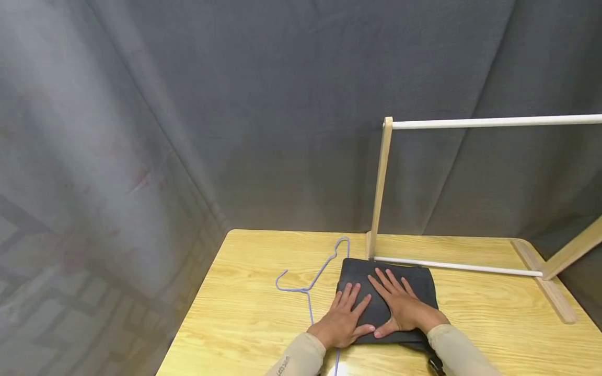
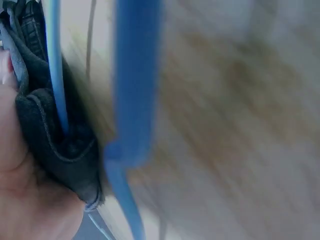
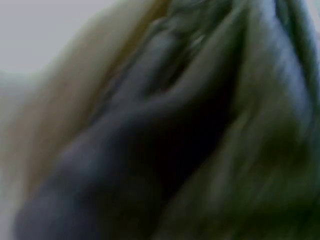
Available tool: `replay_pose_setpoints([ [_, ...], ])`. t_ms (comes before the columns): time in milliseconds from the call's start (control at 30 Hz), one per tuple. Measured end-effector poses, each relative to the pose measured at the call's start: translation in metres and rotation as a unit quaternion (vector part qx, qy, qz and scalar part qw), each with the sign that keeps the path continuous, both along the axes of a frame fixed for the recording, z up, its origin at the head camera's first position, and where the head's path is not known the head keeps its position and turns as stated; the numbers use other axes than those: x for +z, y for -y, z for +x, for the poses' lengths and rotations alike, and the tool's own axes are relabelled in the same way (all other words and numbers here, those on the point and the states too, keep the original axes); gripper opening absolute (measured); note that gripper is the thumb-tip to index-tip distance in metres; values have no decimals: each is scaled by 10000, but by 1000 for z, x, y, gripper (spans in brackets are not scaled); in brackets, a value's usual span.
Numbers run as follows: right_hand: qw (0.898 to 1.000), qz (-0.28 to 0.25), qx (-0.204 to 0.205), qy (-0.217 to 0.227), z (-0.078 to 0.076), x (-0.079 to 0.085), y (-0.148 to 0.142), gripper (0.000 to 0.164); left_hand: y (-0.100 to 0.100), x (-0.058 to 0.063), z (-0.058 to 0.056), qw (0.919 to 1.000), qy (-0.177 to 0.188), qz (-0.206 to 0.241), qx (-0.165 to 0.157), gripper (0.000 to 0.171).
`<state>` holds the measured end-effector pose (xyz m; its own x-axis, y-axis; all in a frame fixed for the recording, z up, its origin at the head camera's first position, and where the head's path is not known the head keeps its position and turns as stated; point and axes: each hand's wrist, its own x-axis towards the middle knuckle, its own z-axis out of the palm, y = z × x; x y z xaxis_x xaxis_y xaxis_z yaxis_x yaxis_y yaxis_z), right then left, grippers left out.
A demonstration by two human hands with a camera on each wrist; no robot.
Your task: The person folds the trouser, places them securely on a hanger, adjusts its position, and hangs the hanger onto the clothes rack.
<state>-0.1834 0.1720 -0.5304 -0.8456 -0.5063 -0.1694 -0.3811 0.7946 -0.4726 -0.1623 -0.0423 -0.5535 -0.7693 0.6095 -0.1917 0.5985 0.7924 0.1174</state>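
Note:
A dark folded garment point(image 1: 388, 308) lies flat on the wooden table, its layers and stitched edge showing as dark denim-like cloth point(image 2: 60, 130) in the left wrist view. My left hand point(image 1: 339, 321) rests on its left part with fingers spread. On the right part, my right hand point(image 1: 402, 308) presses down, fingers also spread, the two thumbs close together. A lavender-blue clothes hanger point(image 1: 309, 290) lies at the left, its hook pointing left and its far side hidden by the cloth. Dark blurred cloth point(image 3: 150, 150) fills much of the right wrist view.
Behind and to the right stands a wooden rack with a white upper rail point(image 1: 494, 122) and a white lower rail point(image 1: 456, 266). Its left post point(image 1: 380, 183) rises just behind the garment. A grey curtain point(image 1: 282, 130) hangs behind the table point(image 1: 244, 313).

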Motion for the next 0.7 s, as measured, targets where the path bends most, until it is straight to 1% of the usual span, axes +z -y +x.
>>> replay_pose_setpoints([
  [67, 9998, -132, -121, -8, 0, -3, -11, 129, 3, -1, -3, 9998, 82, 173, -89, 75],
  [133, 9996, -163, -230, -74, 0, -5, -21, 128, 7, 1, -7, 9992, 222, 281, -181, 79],
  [267, 9989, -167, -392, -206, -3, -9, -36, 126, 16, 8, -22, 9982, 424, 208, -364, 83],
  [333, 9989, -189, -397, -184, -3, -10, -40, 125, 19, 11, -30, 9979, 376, 144, -506, 83],
  [367, 9989, -223, -394, -152, -4, -11, -41, 125, 20, 12, -33, 9977, 273, 106, -610, 84],
  [467, 9988, -333, -350, -67, -4, -12, -42, 125, 19, 13, -40, 9961, -158, 40, -873, 93],
  [533, 9986, -429, -319, 4, -4, -14, -42, 124, 17, 12, -42, 9946, -403, -19, -961, 101],
  [600, 9984, -479, -296, 42, -3, -15, -40, 124, 13, 11, -44, 9947, -370, 31, -954, 106],
  [700, 9989, -340, -305, 101, -3, -17, -36, 125, 5, 9, -47, 9954, -62, 161, -942, 106],
])
